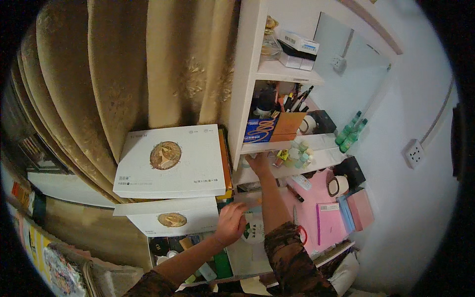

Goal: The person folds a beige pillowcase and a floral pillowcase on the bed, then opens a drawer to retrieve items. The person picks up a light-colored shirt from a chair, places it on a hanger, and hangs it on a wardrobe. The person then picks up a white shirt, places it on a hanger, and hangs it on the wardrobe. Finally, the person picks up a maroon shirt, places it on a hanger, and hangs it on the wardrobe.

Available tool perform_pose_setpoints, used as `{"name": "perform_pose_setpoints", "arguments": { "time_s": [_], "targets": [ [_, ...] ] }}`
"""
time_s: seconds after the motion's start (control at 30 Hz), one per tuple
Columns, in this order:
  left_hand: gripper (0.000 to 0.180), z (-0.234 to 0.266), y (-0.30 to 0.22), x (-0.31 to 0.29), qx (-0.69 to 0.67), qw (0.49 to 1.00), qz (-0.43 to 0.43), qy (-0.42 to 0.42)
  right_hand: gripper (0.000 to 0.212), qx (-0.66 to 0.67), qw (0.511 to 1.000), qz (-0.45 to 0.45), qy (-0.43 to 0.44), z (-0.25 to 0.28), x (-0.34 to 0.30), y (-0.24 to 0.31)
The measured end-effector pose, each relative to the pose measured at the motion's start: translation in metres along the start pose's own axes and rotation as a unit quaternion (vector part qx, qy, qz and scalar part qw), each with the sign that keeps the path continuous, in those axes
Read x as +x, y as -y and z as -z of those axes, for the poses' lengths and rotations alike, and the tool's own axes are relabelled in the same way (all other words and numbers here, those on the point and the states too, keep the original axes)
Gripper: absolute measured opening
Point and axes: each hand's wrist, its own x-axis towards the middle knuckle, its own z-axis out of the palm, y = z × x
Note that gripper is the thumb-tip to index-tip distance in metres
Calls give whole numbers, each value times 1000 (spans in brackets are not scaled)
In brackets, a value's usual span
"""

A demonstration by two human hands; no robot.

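Two hands worked apart: my left hand [230,223] clutched a white packet [254,228] steady, my right hand [258,163] reached, unclenched, onto the shelf [297,168].

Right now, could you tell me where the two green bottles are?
In the head view, the two green bottles stand right of centre on the white shelf, just right of the black box, near the wall.

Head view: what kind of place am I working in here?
Likely a bedroom or home dressing corner: a white shelf unit holding cosmetics bottles, a pink desk, and tan curtains.
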Motion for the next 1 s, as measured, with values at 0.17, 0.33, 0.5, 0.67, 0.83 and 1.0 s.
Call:
{"name": "perform_pose_setpoints", "arguments": {
  "time_s": [0.17,0.33,0.5,0.67,0.83,1.0],
  "targets": [
    [32,-9,11,-4,-15,1000,24,8,68,33,997,63,-25,-6,2,-23],
    [30,11,11,-22,-38,998,48,13,67,-14,996,-10,-83,14,-43,33],
    [25,64,11,-65,-18,993,114,4,60,-8,990,-128,-64,44,-94,36],
    [22,119,31,-127,56,968,185,-159,55,108,986,-127,-25,59,-171,69],
    [21,163,34,-198,-3,912,317,-260,47,89,961,-171,201,46,-251,162],
    [28,164,21,-235,-26,897,382,-219,47,148,922,-120,337,-35,-323,174]
  ]
}}
